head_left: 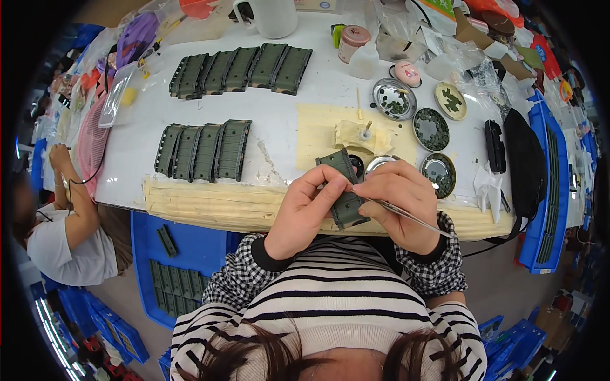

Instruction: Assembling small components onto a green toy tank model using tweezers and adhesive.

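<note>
Over the table's near edge, my left hand grips a dark green, ridged rectangular plastic part between thumb and fingers. My right hand is closed around slim metal tweezers, its fingertips meeting the left ones over the part. What the tips pinch is too small to make out. Beyond the hands stands a taped block with a metal post. To its right, round dishes hold small dark green pieces: a silver dish, a pale dish and two darker ones.
Similar green parts lie in a far row and a nearer row. A blue bin with more parts sits below left; a blue tray stands far right. At left is another person's arm. Bottles and a white jug stand behind.
</note>
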A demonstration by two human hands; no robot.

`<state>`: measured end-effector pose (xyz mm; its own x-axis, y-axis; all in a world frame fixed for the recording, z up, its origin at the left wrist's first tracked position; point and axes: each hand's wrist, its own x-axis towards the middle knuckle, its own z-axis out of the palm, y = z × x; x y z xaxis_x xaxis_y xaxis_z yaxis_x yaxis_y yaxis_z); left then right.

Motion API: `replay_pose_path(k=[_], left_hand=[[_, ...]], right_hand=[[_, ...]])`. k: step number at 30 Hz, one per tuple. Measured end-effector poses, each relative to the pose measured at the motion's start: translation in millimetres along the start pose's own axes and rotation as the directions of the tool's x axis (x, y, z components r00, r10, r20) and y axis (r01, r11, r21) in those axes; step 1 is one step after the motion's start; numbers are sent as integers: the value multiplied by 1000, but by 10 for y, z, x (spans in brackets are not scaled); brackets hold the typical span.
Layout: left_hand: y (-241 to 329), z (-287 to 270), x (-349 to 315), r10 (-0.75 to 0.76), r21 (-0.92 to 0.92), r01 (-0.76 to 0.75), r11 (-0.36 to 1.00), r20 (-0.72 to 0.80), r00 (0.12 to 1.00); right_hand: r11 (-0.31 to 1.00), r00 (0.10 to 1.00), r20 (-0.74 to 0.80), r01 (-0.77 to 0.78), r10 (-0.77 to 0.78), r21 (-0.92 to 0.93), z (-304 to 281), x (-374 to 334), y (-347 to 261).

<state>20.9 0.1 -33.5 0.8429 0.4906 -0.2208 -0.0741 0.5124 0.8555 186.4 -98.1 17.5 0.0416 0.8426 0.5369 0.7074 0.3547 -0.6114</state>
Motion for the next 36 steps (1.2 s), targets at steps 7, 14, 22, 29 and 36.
replay_pose_path(k=[7,14,22,29,36], left_hand=[[-4,-18,-33,38,-76,-42,996,-54,998],[160,-144,-73,84,69,-80,994,-61,995],[183,-78,-110,54,-27,-55,998,-48,997],[84,22,-119,140,233,-137,963,2,990],[-4,43,-81,81,352,-88,932,35,996]], right_hand=[[972,988,-99,-96,119,213,-23,-38,-51],[985,981,-146,-109,129,134,-253,10,-54],[979,989,-68,-120,133,163,-28,-49,-84],[999,983,-177,-49,49,7,238,-54,-156],[992,984,-173,-60,40,-108,218,-185,-162]])
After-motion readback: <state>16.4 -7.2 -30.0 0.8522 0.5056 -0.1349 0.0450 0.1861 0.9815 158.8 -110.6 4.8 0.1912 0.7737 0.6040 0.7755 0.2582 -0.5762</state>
